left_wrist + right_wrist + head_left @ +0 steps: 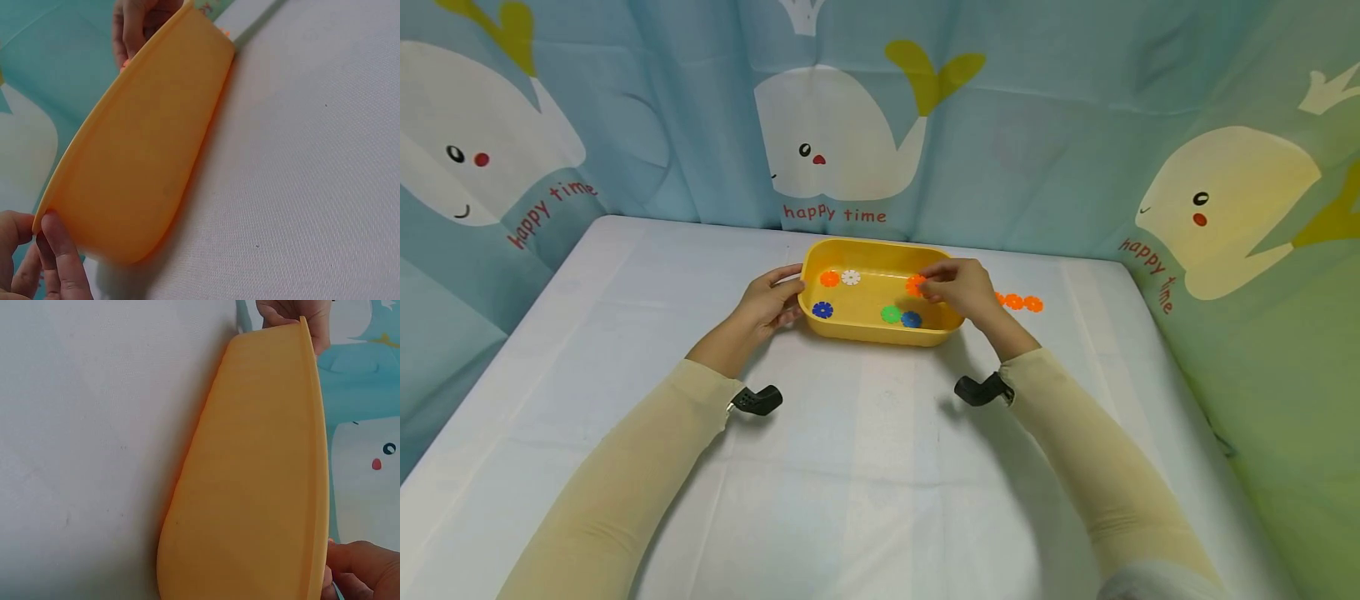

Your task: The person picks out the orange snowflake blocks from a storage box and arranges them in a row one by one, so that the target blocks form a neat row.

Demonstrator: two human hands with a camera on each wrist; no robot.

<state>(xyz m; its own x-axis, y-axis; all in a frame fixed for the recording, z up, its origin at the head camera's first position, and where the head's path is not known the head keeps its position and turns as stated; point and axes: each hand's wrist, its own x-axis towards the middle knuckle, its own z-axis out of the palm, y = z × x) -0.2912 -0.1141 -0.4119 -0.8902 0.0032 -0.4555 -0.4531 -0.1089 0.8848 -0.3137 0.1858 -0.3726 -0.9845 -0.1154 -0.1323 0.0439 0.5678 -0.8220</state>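
Observation:
A yellow plastic tub (865, 333) stands on the table. My left hand (767, 302) grips its rim at the left end, thumb on the edge and fingers under it, as the left wrist view shows. Over the right end, my right hand (964, 287) pinches an orange snowflake disc (914, 286) at the fingertips. Inside the tub lie another orange disc (829, 279), a white disc (851, 277), a dark blue disc (822, 310), a green disc (891, 314) and a blue disc (912, 319). Only the tub's outer wall (262, 456) shows in the right wrist view.
Orange discs (1014, 302) lie in a row on the table right of the tub, partly hidden by my right hand. A white cloth covers the table (865, 467). Behind it hangs a blue curtain (1030, 167) with whale prints.

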